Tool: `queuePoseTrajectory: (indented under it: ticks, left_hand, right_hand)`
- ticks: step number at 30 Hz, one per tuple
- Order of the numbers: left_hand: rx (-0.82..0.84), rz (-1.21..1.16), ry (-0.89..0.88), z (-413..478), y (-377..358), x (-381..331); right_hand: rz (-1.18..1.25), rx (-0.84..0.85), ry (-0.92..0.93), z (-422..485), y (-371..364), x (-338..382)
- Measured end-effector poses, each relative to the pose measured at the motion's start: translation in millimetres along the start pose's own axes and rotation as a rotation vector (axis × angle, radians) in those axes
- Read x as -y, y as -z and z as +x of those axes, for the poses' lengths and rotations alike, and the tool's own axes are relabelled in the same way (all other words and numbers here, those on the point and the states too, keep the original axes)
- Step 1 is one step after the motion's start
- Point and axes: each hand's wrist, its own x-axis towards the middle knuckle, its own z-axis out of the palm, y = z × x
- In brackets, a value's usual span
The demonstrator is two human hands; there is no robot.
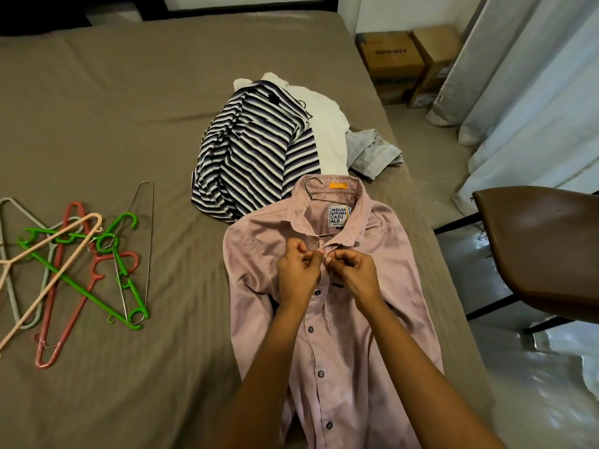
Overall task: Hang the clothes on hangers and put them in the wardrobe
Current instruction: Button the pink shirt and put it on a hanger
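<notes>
I have the pink shirt (pixel 340 335) flat on the bed (pixel 129 108), collar toward 12 o'clock and tail toward 6, with a wire hanger (pixel 327 201) inside and its hook poking out past the collar. The left hand (pixel 296 265) and right hand (pixel 355 270) meet at the top of the placket, fingers pinched on the cloth at the top button. The next button (pixel 317 292) sits just toward 6, between both wrists. Spare hangers (pixel 97 268) lie at 9.

Matt cloth shirt (pixel 327 319), metal hanger (pixel 316 189)
</notes>
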Motion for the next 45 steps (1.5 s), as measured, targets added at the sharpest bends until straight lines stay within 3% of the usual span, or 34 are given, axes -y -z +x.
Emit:
queuePoseTrajectory:
  ticks: [5,8,14,18,27,34,39,45]
  left_hand:
    - [0.060,0.107,-0.107,2,-1,2]
    - [0.040,-0.019,0.028,5,-1,5]
    - [0.045,-0.490,0.355,6,-4,5]
    - [0.094,-0.582,0.375,2,-4,3]
    - [-0.026,-0.193,0.117,-7,-4,-5]
    - [-0.011,0.016,0.042,-7,-5,-13]
    - [0.032,0.000,0.101,-3,2,-16]
    - [0.111,-0.138,0.176,-3,9,-11]
  right_hand:
    - [0.005,0.069,-0.117,4,3,6]
    - [-0.004,0.026,-0.120,3,0,6]
    - [0.018,-0.060,0.028,-5,-2,-1]
    - [0.082,-0.049,0.004,-5,-1,-6]
    - [0.067,-0.023,-0.008,-6,2,-1]
    - [-0.079,-0.094,0.070,-10,-3,0]
    - [-0.103,-0.141,0.125,-12,-4,0]
    - [0.042,-0.027,0.053,-11,2,0]
